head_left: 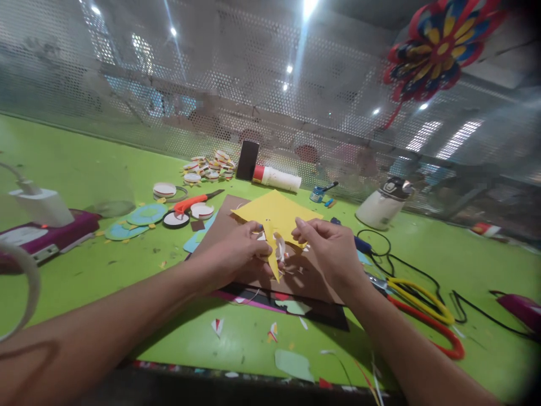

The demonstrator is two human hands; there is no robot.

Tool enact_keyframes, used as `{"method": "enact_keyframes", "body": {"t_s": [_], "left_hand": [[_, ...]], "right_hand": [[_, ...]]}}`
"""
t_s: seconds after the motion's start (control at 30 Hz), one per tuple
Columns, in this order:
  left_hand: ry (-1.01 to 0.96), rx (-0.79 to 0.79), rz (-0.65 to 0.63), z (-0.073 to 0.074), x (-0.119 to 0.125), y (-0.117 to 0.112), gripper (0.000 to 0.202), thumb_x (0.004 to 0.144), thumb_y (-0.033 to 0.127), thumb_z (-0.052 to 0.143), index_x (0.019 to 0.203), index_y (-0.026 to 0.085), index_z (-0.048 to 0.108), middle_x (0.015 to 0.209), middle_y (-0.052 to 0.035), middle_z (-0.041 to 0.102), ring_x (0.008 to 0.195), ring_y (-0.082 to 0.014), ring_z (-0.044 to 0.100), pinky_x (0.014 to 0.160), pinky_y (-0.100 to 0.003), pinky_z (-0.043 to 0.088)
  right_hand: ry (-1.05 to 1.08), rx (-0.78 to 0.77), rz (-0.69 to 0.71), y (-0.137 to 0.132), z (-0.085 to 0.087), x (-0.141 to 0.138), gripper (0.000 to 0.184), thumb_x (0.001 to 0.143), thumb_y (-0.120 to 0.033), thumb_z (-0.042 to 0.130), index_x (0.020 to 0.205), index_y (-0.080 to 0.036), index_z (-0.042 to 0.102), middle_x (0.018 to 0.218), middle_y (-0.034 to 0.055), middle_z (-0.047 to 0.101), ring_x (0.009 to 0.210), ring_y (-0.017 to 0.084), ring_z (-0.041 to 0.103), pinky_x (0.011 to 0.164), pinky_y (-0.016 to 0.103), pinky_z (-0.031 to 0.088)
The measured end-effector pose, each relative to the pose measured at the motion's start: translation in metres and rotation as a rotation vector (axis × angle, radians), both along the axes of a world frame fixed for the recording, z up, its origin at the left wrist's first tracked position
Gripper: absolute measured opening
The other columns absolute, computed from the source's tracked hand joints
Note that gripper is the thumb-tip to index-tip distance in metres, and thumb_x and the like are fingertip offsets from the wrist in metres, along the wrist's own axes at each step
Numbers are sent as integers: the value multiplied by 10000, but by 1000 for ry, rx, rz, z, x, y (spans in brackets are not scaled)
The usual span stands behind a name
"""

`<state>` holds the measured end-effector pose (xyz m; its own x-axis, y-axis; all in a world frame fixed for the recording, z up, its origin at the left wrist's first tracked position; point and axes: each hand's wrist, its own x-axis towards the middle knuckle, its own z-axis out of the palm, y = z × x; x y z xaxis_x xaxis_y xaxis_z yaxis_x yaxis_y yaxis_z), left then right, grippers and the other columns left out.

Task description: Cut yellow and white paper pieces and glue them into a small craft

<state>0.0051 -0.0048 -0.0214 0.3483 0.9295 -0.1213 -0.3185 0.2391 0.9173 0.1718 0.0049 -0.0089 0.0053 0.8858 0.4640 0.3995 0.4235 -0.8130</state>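
In the middle of the head view, a cut sheet of yellow paper is raised over a brown board. My left hand is closed on its narrow lower part, the thumb pressed against it. A curled white piece shows just beside that strip. My right hand is at the paper's right side, thumb and forefinger pinched together. Whatever lies between those fingertips is too small or hidden to make out. Small paper scraps lie on the board under my hands.
Orange-handled scissors lie at left near tape rolls and blue paper rings. At right are scissors with yellow and red handles, black cables and a white kettle. A phone leans behind the board.
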Motion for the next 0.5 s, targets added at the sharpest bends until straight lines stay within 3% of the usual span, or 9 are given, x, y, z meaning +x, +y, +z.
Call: {"method": "enact_keyframes", "body": {"t_s": [0.13,0.27,0.5], "left_hand": [[-23,-25,-27,-4,-4,4,485,666,25,613,1127,138,514,828,-74,655,606,-166,653,570,-285,516],[-60,10,-74,-3,-7,5,430,686,41,620,1105,114,559,839,-89,649,640,-166,651,627,-300,523],[-58,-12,-88,-1,-5,4,374,721,21,580,1086,102,567,813,-86,648,632,-141,620,597,-256,516]], "right_hand": [[43,-5,-3,10,-2,5,179,745,-321,675,749,-142,689,730,45,689,678,162,607,668,301,475],[78,-105,17,21,-4,10,207,760,-264,639,914,-140,702,837,75,714,780,192,649,726,332,499],[159,-288,102,20,-1,6,193,828,-233,529,796,-133,692,656,57,710,582,150,651,578,281,519]]}}
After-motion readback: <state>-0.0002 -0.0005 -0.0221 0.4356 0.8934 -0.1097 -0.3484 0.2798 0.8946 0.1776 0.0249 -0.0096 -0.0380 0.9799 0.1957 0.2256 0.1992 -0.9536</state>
